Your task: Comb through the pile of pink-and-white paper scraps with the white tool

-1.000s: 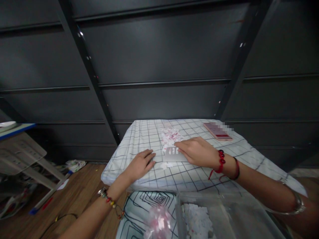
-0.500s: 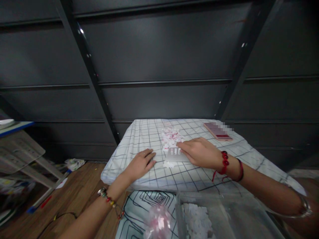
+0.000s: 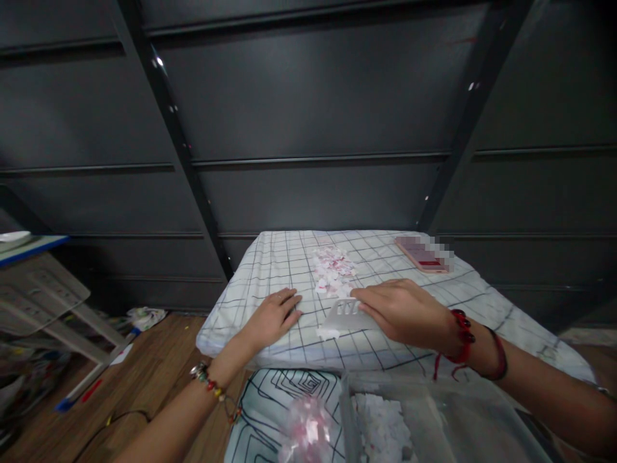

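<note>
My right hand (image 3: 409,312) is closed on a flat, pale scraper (image 3: 351,315) with slots along its upper part. The scraper's lower edge meets the checked cloth (image 3: 270,267), with a few white paper scraps (image 3: 328,332) just in front of it. Beyond it lies a loose pile of white and pink paper scraps (image 3: 333,267). My left hand (image 3: 277,315) rests flat on the cloth to the left, fingers stretched and holding nothing.
A phone (image 3: 421,254) lies at the cloth's back right. Nearer me are a clear bin (image 3: 446,418) with paper scraps (image 3: 383,424) in it and a clear plastic bag (image 3: 308,427) with pink contents. A dark panelled wall (image 3: 318,116) stands behind.
My right hand has drawn the scraper toward me and slightly right, away from the pile. The small scraps in front of it have shifted nearer. My left hand has stayed put.
</note>
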Motion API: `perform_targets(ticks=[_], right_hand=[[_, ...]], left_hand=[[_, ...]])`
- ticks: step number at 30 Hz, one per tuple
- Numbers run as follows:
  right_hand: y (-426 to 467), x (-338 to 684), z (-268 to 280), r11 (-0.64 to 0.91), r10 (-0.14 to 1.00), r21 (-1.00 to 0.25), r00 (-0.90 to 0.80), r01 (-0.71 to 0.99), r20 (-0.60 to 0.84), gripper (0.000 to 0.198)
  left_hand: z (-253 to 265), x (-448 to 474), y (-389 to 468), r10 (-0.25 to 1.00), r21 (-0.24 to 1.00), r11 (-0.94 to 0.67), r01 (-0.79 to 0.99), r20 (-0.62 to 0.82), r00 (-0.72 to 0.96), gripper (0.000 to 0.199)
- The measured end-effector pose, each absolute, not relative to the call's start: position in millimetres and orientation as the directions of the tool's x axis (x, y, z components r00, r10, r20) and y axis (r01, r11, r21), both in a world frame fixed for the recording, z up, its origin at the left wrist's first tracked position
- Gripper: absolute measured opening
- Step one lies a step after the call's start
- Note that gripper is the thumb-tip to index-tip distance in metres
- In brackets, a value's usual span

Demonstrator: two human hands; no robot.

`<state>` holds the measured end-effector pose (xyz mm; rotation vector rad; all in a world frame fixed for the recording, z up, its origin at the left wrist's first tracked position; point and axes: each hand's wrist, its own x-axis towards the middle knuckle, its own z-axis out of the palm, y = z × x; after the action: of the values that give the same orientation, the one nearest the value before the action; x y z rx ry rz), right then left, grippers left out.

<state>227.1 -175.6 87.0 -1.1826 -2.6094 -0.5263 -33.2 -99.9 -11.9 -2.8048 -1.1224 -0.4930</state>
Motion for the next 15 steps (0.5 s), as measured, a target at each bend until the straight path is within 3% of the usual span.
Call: perform_targets(ticks=[10,15], right_hand=[[-168,226,92,0.582,0.734,0.232,-0.626,0.78,0.263,0.02],[-162,229,92,0.511,0.754,0.328,-0.598,0.795,0.273,0.02]], left_hand=[[-14,-32,-99,0.663,0.03,-0.722,0.692,0.319,0.678,0.042],[-12,-31,-100,0.659,0.036,-0.723,0.69,0.336,0.673,0.04]])
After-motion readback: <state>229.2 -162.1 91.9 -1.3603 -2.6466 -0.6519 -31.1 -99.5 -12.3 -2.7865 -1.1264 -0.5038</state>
